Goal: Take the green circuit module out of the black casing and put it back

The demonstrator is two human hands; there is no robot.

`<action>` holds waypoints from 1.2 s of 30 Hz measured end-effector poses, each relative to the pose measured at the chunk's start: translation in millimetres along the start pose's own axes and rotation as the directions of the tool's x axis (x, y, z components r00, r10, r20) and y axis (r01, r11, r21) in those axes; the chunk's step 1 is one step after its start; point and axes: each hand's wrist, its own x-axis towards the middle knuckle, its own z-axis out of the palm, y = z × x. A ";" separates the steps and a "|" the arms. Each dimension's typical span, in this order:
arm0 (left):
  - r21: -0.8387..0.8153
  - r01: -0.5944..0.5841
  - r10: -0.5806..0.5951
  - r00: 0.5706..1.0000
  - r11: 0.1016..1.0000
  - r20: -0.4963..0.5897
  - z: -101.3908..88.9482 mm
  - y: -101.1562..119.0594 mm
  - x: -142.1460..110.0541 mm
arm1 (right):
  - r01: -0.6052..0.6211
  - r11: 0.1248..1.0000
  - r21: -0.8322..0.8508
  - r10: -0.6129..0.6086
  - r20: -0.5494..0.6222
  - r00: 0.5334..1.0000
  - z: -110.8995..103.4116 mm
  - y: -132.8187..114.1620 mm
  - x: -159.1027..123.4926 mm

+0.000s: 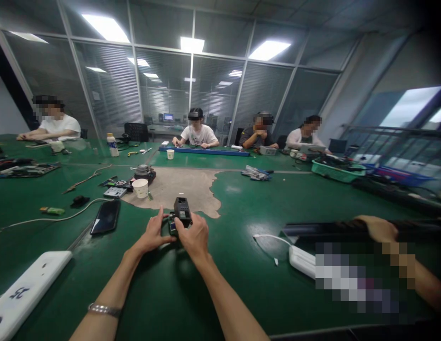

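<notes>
A small black boxy device with openings in its top and a circuit-board-like part at its left side is between my hands, low over the green table. My right hand grips it from the right, thumb across its near face. From the left, my left hand takes hold of its edge, with the thumb at the near side and the fingers at the far side. The fingertips behind the device are hidden, and I cannot make out its exact kind.
A phone and white power strip lie left. Beyond the device are a paper cup and electronic parts. Gloves lie ahead. At right, a co-worker's hand rests on a long black part. Other people sit opposite.
</notes>
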 end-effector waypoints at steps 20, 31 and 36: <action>-0.052 0.021 -0.019 1.000 0.998 0.025 -0.2 8.0 -0.8 | -0.122 0.939 -0.320 0.137 0.025 0.990 -21.2 71.4 -11.5; -0.085 0.027 -0.026 1.000 0.996 0.018 -2.6 9.5 -1.5 | -0.053 0.995 -0.085 0.057 0.045 0.997 -19.7 57.6 -1.9; -0.074 0.049 -0.048 0.999 0.996 0.013 -2.2 11.0 -2.8 | 0.037 0.998 0.045 -0.041 0.090 0.995 -16.1 13.9 4.5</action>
